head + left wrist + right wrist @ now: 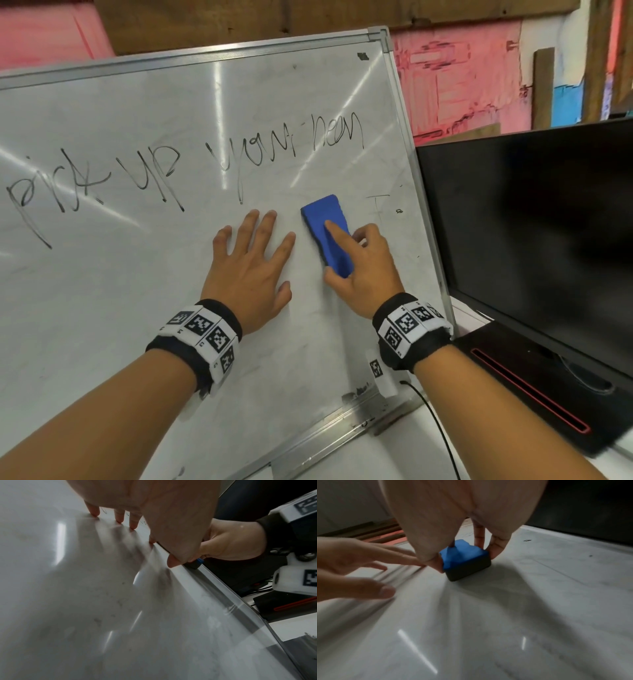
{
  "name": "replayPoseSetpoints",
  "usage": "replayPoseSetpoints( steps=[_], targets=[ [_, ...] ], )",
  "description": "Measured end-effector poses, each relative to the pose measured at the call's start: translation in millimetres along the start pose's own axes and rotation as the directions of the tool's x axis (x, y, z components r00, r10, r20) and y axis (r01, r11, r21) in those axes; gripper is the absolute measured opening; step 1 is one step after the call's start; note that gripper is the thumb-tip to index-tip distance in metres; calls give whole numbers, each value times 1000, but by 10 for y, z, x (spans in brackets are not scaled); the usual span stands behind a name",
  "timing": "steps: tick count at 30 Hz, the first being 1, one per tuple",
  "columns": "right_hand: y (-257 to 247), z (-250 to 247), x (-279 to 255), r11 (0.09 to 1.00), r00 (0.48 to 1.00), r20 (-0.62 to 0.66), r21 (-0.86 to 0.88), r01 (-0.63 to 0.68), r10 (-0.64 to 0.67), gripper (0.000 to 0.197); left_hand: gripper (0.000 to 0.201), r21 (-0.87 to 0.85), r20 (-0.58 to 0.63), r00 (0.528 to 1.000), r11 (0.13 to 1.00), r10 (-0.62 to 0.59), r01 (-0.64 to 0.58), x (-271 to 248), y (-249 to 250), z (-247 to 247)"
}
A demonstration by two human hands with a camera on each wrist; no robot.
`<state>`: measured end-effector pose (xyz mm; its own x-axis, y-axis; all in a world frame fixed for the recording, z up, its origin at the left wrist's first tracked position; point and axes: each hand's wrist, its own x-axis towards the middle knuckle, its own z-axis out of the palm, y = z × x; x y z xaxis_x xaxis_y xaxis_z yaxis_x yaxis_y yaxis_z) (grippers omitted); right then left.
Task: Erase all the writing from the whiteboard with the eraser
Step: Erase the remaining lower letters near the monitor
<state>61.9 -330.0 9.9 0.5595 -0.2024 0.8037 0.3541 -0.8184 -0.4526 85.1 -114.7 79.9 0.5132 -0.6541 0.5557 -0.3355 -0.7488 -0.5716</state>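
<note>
A tilted whiteboard (137, 274) with a metal frame fills the head view. Black handwriting (164, 171) runs across its upper half, from the left edge to the upper right. A blue eraser (327, 233) with a dark felt base (467, 569) lies flat on the board below the right end of the writing. My right hand (356, 263) grips it, thumb and fingers on its sides and the index finger on top. My left hand (250, 263) rests flat on the board just left of the eraser, fingers spread. The whiteboard surface (85, 601) under the left palm is bare and smudged.
A dark monitor (531, 222) stands right of the board, on a black base with a red stripe (527, 387). A thin black cable (442, 435) runs over the white table by the board's lower right corner. Faint marks (378, 205) sit right of the eraser.
</note>
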Motion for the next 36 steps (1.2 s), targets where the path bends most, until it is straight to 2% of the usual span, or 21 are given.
replayPoseSetpoints(
  steps=[3, 4, 8, 9, 10, 13, 14, 16, 18, 20, 23, 26, 29, 30, 34, 36],
  targets=[
    [95, -19, 120, 982, 979, -94, 74, -176, 182, 77, 77, 1, 19, 1000, 1000, -3, 3, -14, 0, 8],
    [96, -12, 129, 979, 976, -98, 85, -184, 192, 78, 78, 1, 20, 1000, 1000, -2, 2, -17, -4, 8],
    [4, -20, 2, 999, 999, 27, 19, 30, -31, 73, 77, 6, 1, 1000, 1000, 3, -3, -10, -1, 21],
    [20, -28, -8, 999, 998, 43, -6, 52, -51, 72, 77, 10, 3, 1000, 1000, 1, -1, -8, 5, 22],
    [51, -34, 6, 1000, 999, 28, -13, 25, -24, 72, 77, 15, 6, 1000, 1000, -2, 2, -8, 10, 22],
    [146, -48, 72, 979, 977, -89, 76, -189, 196, 77, 77, 13, 13, 1000, 1000, -8, 7, -9, 11, 20],
    [157, -49, 57, 977, 975, -93, 86, -195, 203, 78, 77, 12, 16, 1000, 1000, -8, 8, -6, 10, 17],
    [129, -29, -61, 993, 996, -24, 83, -80, 82, 76, 77, 12, 10, 1000, 1000, -5, 5, -4, 13, 16],
    [114, 5, -255, 994, 991, 94, 58, 90, -95, 74, 78, 2, -13, 1000, 1000, -5, 5, -12, 30, 25],
    [196, 48, -410, 989, 976, 161, 12, 148, -148, 74, 78, 4, -10, 1000, 1000, -12, 12, -25, 48, 27],
    [371, 59, -556, 997, 986, 150, -15, 75, -72, 73, 78, 13, 3, 1000, 1000, -17, 17, -31, 62, 27],
    [544, 30, -697, 994, 991, 71, -20, -111, 112, 75, 79, 10, 21, 1000, 1000, -13, 12, -39, 92, 37],
    [608, 62, -820, 932, 932, -23, 33, -362, 363, 78, 78, -5, 15, 1000, 1000, -12, 12, -41, 142, 55],
    [595, 78, -861, 929, 929, -22, 27, -368, 369, 78, 78, -15, 8, 1000, 1000, -12, 12, -37, 167, 58],
    [578, 86, -963, 977, 970, 122, -33, -209, 212, 73, 78, -27, 29, 1000, 1000, 10, -9, 3, 279, 69],
    [639, 38, -964, 977, 968, 133, -45, -208, 212, 71, 78, -39, 29, 1000, 999, 11, -10, 14, 333, 76]
  ],
)
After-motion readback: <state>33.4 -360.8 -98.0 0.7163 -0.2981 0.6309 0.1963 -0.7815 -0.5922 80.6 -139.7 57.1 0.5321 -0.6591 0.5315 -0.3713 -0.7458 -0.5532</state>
